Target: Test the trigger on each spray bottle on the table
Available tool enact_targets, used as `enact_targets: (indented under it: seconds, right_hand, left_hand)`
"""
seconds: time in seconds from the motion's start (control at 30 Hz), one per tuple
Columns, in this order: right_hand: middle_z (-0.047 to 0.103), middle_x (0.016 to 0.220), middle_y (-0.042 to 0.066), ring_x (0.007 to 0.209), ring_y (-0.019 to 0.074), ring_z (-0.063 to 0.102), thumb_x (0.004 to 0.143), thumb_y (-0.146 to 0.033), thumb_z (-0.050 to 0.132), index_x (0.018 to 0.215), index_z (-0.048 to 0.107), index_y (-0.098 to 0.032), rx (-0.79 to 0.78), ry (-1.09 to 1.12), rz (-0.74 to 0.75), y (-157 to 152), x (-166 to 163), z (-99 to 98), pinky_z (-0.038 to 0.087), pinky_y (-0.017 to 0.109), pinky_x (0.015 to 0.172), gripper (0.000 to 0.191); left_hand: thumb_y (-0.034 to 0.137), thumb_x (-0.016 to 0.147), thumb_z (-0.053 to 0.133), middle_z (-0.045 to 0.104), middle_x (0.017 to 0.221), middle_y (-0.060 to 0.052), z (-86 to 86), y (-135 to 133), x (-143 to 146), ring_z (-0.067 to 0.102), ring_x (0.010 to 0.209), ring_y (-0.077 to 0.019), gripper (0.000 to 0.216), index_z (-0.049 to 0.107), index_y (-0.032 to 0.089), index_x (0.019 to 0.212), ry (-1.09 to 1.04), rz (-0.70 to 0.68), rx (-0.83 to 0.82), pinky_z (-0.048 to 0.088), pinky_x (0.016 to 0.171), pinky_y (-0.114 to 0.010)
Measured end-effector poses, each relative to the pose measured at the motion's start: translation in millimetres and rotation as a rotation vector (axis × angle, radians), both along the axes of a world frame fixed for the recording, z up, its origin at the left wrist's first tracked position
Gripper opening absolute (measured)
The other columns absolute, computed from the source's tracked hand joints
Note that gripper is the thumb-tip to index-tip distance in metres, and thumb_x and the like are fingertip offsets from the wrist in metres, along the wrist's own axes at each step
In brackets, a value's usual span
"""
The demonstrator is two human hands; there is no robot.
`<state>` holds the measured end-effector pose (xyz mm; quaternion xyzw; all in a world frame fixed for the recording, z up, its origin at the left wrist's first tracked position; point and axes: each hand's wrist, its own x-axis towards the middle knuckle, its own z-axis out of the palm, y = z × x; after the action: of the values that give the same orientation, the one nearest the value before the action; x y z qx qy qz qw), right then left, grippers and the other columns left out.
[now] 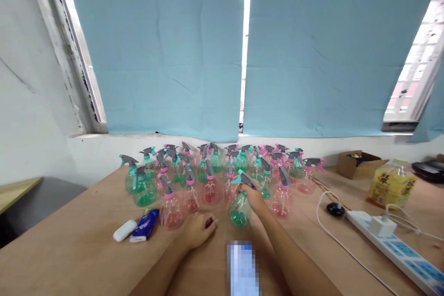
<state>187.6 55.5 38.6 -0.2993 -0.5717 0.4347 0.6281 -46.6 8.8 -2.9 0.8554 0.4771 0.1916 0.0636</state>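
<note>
A spray bottle with a clear green body (pixel 239 210) and a grey and teal trigger head stands upright in front of the other bottles. My right hand (pixel 255 196) is closed around its neck, just below the trigger. My left hand (pixel 200 229) rests on the table with its fingers curled in; its hollow is in shadow and no object shows there. Just behind it stands a pink spray bottle (pixel 172 210) with a grey and pink head. Another pink spray bottle (pixel 281 201) is to the right of my right hand.
Several more pink and green spray bottles crowd toward the wall. A blue packet (pixel 145 225) and a white case (pixel 125 230) lie left. A blurred phone (pixel 243 268) is between my forearms. Rightward are a power strip (pixel 398 247), cables, a yellow bag (pixel 391 187) and a cardboard box (pixel 360 166).
</note>
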Motion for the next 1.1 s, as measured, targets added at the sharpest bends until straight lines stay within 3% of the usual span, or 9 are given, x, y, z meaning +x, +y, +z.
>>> enact_targets:
  seconds: [0.13,0.27,0.53,0.67,0.9,1.1]
  right_hand:
    - [0.06,0.056,-0.002,0.053,0.0166,0.057,0.063,-0.021,0.05,0.071,0.067,-0.019,-0.041,0.044,-0.241,6.6,11.9,-3.5,0.047,0.03,0.062,0.019]
    - [0.058,0.053,-0.003,0.055,0.0169,0.056,0.07,-0.025,0.053,0.07,0.062,-0.019,-0.036,-0.118,-0.475,4.6,16.2,-5.5,0.042,0.027,0.059,0.011]
    - [0.069,0.085,0.005,0.071,0.0229,0.06,0.084,-0.033,0.047,0.117,0.058,-0.019,-0.074,-0.379,-0.904,17.1,8.8,-11.0,0.035,0.028,0.061,0.038]
    - [0.069,0.099,0.01,0.077,0.0258,0.062,0.088,-0.037,0.045,0.126,0.05,-0.017,-0.057,-0.435,-0.958,29.2,6.1,-16.5,0.036,0.03,0.064,0.043]
    - [0.07,0.101,0.011,0.079,0.0267,0.064,0.09,-0.035,0.043,0.137,0.043,-0.016,0.004,-0.477,-0.926,41.6,5.6,-23.9,0.041,0.032,0.069,0.05]
    - [0.065,0.12,0.013,0.101,0.0276,0.062,0.089,-0.032,0.044,0.139,0.044,-0.016,0.123,-0.517,-0.968,50.4,5.4,-31.1,0.044,0.037,0.084,0.052]
  left_hand:
    - [0.039,0.095,0.046,0.065,0.074,-0.001,0.5,0.1,0.2,0.057,0.071,-0.0161,0.031,0.059,0.02,0.075,0.004,-0.001,-0.012,0.033,0.062,-0.026]
    - [0.04,0.095,0.045,0.065,0.074,-0.001,1.2,-0.2,0.3,0.057,0.07,-0.0161,0.032,0.058,0.019,0.074,0.009,0.002,-0.025,0.032,0.062,-0.026]
    - [0.037,0.094,0.047,0.063,0.073,0.0,-2.8,2.9,-0.6,0.056,0.07,-0.0154,0.03,0.056,0.019,0.073,-0.004,-0.007,-0.004,0.032,0.061,-0.025]
    - [0.037,0.094,0.047,0.063,0.073,0.0,-4.6,3.8,-1.2,0.056,0.069,-0.0155,0.029,0.057,0.02,0.074,-0.001,-0.008,0.001,0.031,0.061,-0.025]
    - [0.036,0.094,0.048,0.063,0.073,0.0,-4.2,2.9,-1.5,0.056,0.07,-0.0153,0.028,0.056,0.019,0.073,-0.003,-0.004,-0.002,0.031,0.061,-0.025]
    - [0.036,0.094,0.047,0.063,0.073,0.0,-3.0,2.5,-1.2,0.056,0.07,-0.0154,0.029,0.056,0.019,0.073,-0.003,-0.013,-0.007,0.031,0.061,-0.025]
